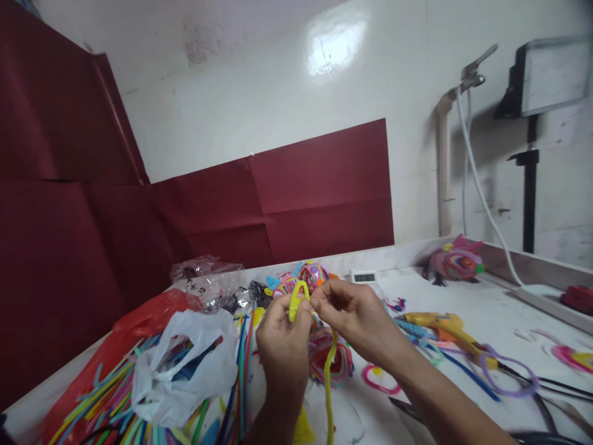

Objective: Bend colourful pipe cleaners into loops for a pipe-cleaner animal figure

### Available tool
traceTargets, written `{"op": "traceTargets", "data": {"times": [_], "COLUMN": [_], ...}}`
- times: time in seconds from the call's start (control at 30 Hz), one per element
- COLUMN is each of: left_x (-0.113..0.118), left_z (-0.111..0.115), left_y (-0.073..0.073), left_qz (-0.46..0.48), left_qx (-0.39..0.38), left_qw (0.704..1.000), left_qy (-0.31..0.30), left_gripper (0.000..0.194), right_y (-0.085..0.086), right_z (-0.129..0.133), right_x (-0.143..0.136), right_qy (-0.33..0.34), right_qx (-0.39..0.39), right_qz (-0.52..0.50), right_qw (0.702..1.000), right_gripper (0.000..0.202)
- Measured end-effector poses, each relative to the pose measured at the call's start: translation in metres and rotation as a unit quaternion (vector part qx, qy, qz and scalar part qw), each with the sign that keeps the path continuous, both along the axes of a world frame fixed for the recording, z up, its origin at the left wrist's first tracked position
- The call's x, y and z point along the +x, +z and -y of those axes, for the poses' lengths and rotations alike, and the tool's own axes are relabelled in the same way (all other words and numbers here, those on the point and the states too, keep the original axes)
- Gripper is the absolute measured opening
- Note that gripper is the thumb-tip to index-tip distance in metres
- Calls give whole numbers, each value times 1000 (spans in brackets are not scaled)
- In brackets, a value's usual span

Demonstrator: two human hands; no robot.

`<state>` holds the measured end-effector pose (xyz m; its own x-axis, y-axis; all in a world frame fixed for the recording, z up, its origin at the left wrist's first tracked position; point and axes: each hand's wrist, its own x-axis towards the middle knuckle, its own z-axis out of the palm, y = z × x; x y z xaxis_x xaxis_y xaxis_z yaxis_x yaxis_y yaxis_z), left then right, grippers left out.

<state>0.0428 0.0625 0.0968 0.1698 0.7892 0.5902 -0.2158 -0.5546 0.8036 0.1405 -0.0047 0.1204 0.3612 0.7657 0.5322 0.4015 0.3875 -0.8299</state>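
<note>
A fuzzy yellow pipe cleaner (329, 383) is bent into a small loop at the top, and its long tail hangs down toward the table's front. My left hand (285, 334) pinches the looped part between thumb and fingers. At the loop's right side, my right hand (347, 309) is closed in a pinch on the same pipe cleaner. Behind and below the hands lies a round multicoloured pipe-cleaner piece (331, 355), partly covered by them. More colourful coiled figures (315, 275) sit farther back, also partly hidden.
On the left, a white plastic bag (185, 364) and red bag (152, 309) lie among many loose pipe cleaners (104, 395). To the right are a yellow glue gun (440, 321), purple ring (509, 371), coiled fish figure (456, 262) and power strip (551, 303). A small digital display (364, 277) stands behind.
</note>
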Motion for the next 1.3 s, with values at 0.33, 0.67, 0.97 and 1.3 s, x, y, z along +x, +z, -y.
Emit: {"op": "traceTargets", "data": {"times": [0.33,0.67,0.97,1.3], "left_x": [-2,-7,-8,-9], "left_z": [-5,-1,-1,-6], "left_y": [-1,14,17,16], "left_qz": [-43,4,-8,-44], "left_qx": [286,-57,-146,-174], "left_qw": [943,998,978,968], "left_qy": [163,-34,-149,-175], "left_gripper": [10,12,18,21], "right_y": [8,7,3,1], "right_z": [4,8,7,7], "right_x": [-10,-4,13,21], "right_qy": [4,97,25,30], "right_qx": [-39,-26,156,175], "right_qz": [-136,-105,227,291], "right_qw": [990,989,961,940], "right_gripper": [10,16,16,12]}}
